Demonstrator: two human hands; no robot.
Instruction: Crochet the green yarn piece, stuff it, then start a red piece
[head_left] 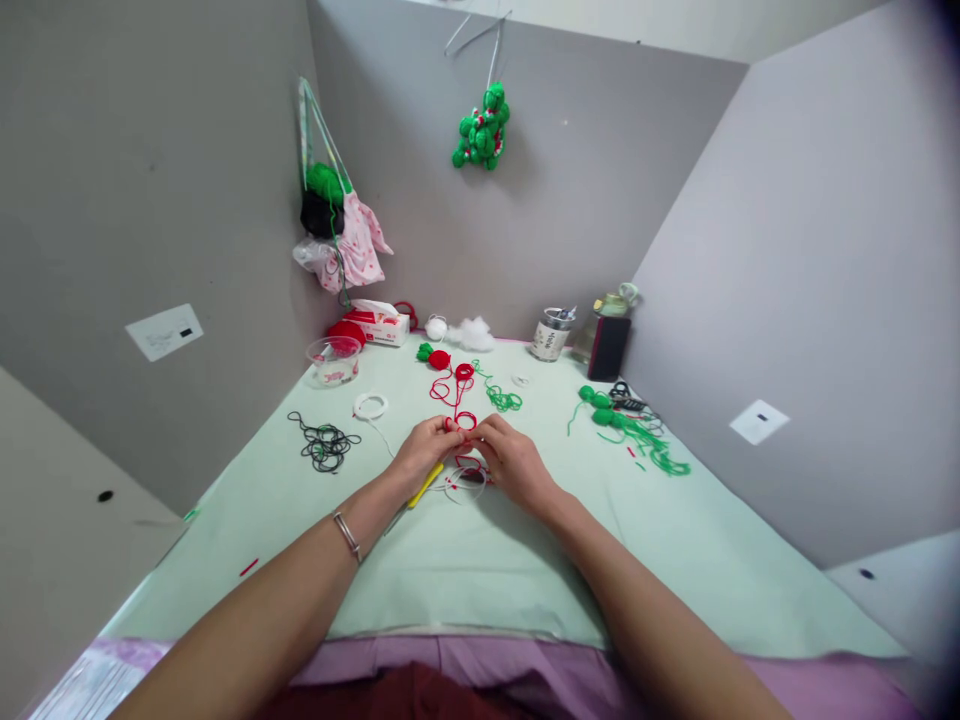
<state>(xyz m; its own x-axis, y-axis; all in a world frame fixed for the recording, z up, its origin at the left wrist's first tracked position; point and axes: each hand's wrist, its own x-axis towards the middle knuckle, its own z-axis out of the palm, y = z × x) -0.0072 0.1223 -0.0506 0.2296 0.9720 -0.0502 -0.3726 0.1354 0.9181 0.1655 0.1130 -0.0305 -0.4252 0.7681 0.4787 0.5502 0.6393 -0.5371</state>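
Note:
My left hand [429, 448] and my right hand [514, 460] meet over the middle of the table, fingers closed on red yarn [466, 421]. Part of the yarn makes a loop above my fingertips, and a strand runs up to a small red coil [465, 372]. How it lies between the fingers is hidden. Beneath my left wrist rests a thin metal tool with a yellow handle [426, 486], apparently a crochet hook. White cord [466, 484] lies in loose loops below the hands, over a small dark and red thing that I cannot make out.
Tangled black cord [324, 442] and a white cord coil [370, 406] lie left, near a clear tub [334, 362] and tissue box [381, 326]. Green knitted pieces [604, 415] and scissors [621, 392] lie right. Behind stand a tin [552, 335] and a black phone-like slab [608, 349].

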